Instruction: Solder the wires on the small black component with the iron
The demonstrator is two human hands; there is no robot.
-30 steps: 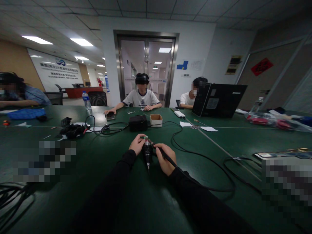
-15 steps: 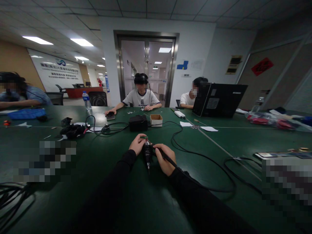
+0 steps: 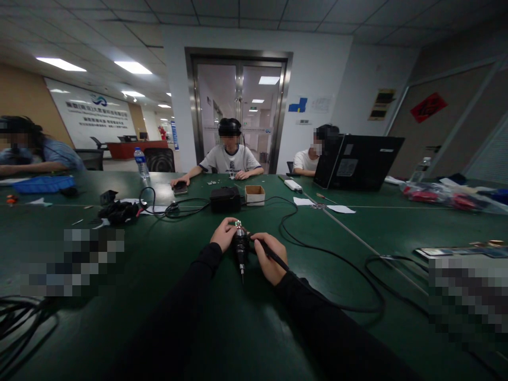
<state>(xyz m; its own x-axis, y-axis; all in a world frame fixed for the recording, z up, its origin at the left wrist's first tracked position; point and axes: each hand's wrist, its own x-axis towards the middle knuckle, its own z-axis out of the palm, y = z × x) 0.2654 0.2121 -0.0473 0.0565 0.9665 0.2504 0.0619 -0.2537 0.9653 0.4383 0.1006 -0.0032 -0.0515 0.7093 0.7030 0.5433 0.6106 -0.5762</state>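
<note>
Near the middle of the green table lies a black ribbed tool (image 3: 241, 246) with a thin metal tip pointing towards me. At its far end shows a small green-and-white piece (image 3: 238, 225), too small to name. My left hand (image 3: 223, 234) is closed on this piece with thumb and forefinger, beside the tool's far end. From the right, my right hand (image 3: 270, 258) grips a black pen-shaped corded tool (image 3: 277, 259), its front end close to the ribbed tool. Whether the two tools touch, I cannot tell.
Beyond my hands stand a black box (image 3: 225, 200) and a small open carton (image 3: 254, 195). A black cable (image 3: 337, 253) loops across the right side. Farther back are a large black laptop (image 3: 357, 163) and a seated person (image 3: 231, 159) whose hand rests on a phone.
The small piece between my left fingers now shows more of its green and white face. Both hands stay almost in place.
</note>
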